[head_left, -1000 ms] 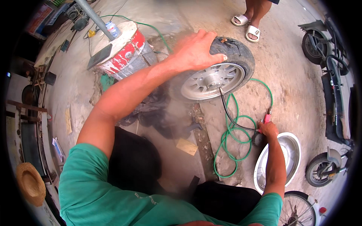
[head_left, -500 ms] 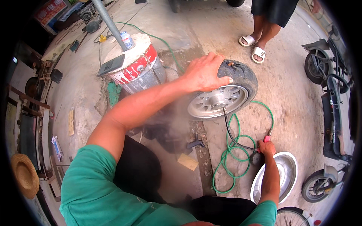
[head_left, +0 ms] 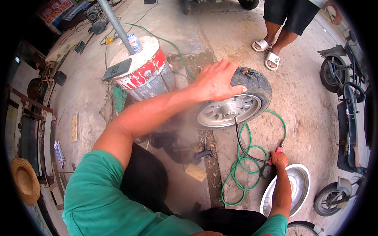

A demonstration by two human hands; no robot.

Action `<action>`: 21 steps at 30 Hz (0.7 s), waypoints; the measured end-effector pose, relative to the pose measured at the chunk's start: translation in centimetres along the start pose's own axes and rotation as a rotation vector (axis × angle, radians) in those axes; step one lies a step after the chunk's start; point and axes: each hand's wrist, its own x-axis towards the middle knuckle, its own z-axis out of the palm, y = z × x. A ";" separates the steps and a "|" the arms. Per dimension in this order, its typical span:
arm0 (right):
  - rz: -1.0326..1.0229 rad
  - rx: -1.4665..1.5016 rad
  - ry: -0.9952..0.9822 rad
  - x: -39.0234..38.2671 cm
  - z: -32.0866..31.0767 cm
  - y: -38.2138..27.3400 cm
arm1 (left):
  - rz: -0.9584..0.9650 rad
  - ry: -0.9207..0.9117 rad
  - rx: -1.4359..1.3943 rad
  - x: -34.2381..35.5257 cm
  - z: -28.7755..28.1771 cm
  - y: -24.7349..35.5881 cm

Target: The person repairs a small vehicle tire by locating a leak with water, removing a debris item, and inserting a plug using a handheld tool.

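At the lower right of the frame, the right hand (head_left: 278, 160) is seen closed around a small inflator handle with a red lever (head_left: 278, 150), from which a black hose (head_left: 239, 137) is run up to the rim of the wheel; the grip appears pinched shut on the handle, probably so that the lever can be squeezed. A coiled green air hose (head_left: 241, 176) is laid in loops on the concrete just left of that hand, and one shallow metal basin (head_left: 301, 185) sits just beside it on the right. Nearer the centre, the left hand (head_left: 215, 80) is spread flat, fingers splayed, and pressed on the black tyre (head_left: 258, 84) of one small wheel with a silver alloy rim (head_left: 228, 111), which lies on its side on the ground; it is likely being steadied that way. Toward the upper left, one red-and-white drum (head_left: 147, 74) is stood upright, with a grey pole (head_left: 114, 23), a small bottle (head_left: 134, 42) and a dark flat tablet-like slab (head_left: 117, 69) on its top. At the upper right, two sandalled feet (head_left: 267, 53) of another person are seen. Parts of scooters (head_left: 350, 102) are parked along the right edge, too cut off to be counted surely.
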 end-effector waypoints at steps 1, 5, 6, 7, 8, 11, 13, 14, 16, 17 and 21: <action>0.001 -0.005 0.006 0.2 0.2 0.1 | -0.001 -0.001 -0.002 0.0 0.0 0.0; 0.004 -0.017 -0.001 0.8 0.6 0.4 | -0.001 -0.002 -0.004 0.1 0.1 -0.2; 0.007 -0.019 -0.009 0.8 0.6 0.5 | -0.002 -0.006 -0.003 0.1 0.1 -0.1; 0.004 -0.024 -0.008 0.9 0.6 0.5 | -0.004 -0.010 -0.003 0.0 0.0 -0.1; 0.002 -0.029 -0.007 1.1 0.7 0.6 | -0.005 -0.013 -0.002 0.0 0.0 0.0; -0.004 -0.033 -0.004 0.8 0.5 0.4 | -0.004 -0.013 0.003 -0.1 -0.1 0.0; -0.003 -0.030 -0.010 0.7 0.3 0.4 | -0.003 -0.013 0.000 -0.1 -0.2 0.1; -0.002 -0.028 -0.016 0.8 0.3 0.5 | -0.003 -0.013 -0.001 -0.1 -0.2 0.2; -0.004 -0.026 -0.021 0.8 0.3 0.6 | -0.007 -0.015 0.000 0.0 -0.2 0.2; -0.006 -0.026 -0.020 0.7 0.2 0.5 | -0.009 -0.016 0.001 0.0 -0.2 0.2; -0.015 -0.028 -0.024 -0.2 -0.6 -0.2 | -0.006 -0.010 -0.002 -0.1 -0.2 -0.1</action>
